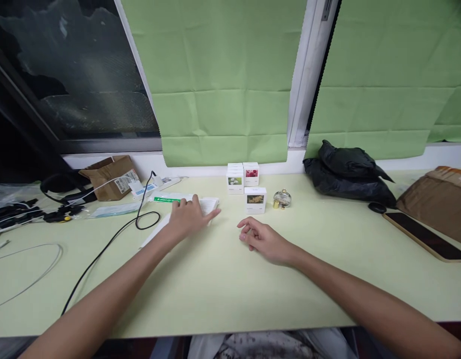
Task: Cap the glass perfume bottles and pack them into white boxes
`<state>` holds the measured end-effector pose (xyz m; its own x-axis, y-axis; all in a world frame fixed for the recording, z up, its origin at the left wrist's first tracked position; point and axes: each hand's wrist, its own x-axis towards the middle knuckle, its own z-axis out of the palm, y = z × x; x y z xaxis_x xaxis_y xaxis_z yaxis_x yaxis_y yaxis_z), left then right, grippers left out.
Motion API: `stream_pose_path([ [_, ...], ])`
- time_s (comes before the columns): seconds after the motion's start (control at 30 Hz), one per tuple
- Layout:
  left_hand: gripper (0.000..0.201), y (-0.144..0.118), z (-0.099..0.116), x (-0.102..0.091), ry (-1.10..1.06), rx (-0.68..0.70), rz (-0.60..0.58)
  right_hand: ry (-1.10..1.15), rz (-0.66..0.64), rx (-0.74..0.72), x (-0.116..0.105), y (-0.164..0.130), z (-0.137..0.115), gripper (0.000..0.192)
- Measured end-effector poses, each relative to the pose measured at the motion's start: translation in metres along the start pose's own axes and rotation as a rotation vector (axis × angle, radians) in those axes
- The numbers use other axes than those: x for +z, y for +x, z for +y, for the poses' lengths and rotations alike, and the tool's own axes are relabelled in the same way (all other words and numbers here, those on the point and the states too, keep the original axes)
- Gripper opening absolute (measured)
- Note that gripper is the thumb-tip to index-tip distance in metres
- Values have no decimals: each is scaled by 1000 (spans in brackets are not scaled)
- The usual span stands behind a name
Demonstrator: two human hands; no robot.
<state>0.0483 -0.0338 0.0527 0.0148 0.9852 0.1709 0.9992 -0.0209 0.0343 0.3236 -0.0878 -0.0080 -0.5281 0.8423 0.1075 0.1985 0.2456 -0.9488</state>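
Note:
My left hand [188, 217] lies over a flat white packet [211, 203] with a green strip, its thumb stretched out to the right. The fingertips are partly hidden behind the hand, and I cannot tell how firmly they touch the packet. Loosely bent, the fingers of my right hand [266, 241] are apart, with nothing visible between them. Just beyond it stands a small white box [255, 206] with a brown picture. Behind are more small white boxes, one with a white-flower picture [235, 185] and one with a red picture [251, 174]. A round glass perfume bottle [285, 198] with a gold cap is to their right.
A black cable [103, 259] runs along the left side. An opened cardboard box [113, 177] stands at the back left near tangled cords. At right are a black plastic bag [346, 174], a phone [427, 235] and a brown parcel [436, 199].

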Motion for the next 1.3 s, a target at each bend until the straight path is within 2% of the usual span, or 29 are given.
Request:
stream_pose_path([
  [0.07,92,8,14,11,71,32,-19,-5,5,1,-2,-1,0,36],
  [0.13,77,8,17,19,96,69,22,-7,19,0,-4,-2,-3,35],
  [0.2,71,1,14,23,84,110,146,-35,71,-34,-7,-2,-7,32],
  [0.3,76,-18,3,22,6,223,393,-141,246,-175,-10,-3,-16,25],
  [0.4,76,-37,-4,17,-140,387,528,-252,430,-363,-12,-3,-24,20],
  [0.53,79,-49,-2,16,-364,596,563,-381,503,-584,-9,-5,-28,16],
  [0.67,81,-51,8,23,-542,688,530,-408,465,-613,-5,-10,-30,17],
  [0.77,85,-55,14,32,-617,594,465,-330,349,-522,-3,-11,-31,29],
  [0.83,93,-59,19,34,-707,465,341,-233,321,-424,-2,-9,-30,32],
  [0.87,92,-62,21,34,-782,407,240,-162,331,-373,-2,-6,-29,31],
  [0.93,73,-66,27,30,-985,324,25,10,356,-297,-2,-2,-26,30],
  [1.0,56,-68,33,24,-1194,257,-121,156,387,-267,-2,2,-23,34],
  [1.07,51,-67,38,17,-1399,139,-173,215,451,-272,-1,3,-21,40],
  [1.13,51,-65,44,11,-1618,-14,-210,176,453,-276,2,1,-21,37],
  [1.23,47,-63,55,9,-1889,-191,-261,121,275,-222,8,0,-20,25],
  [1.3,45,-64,63,13,-1981,-234,-256,199,217,-175,11,2,-18,28],
])
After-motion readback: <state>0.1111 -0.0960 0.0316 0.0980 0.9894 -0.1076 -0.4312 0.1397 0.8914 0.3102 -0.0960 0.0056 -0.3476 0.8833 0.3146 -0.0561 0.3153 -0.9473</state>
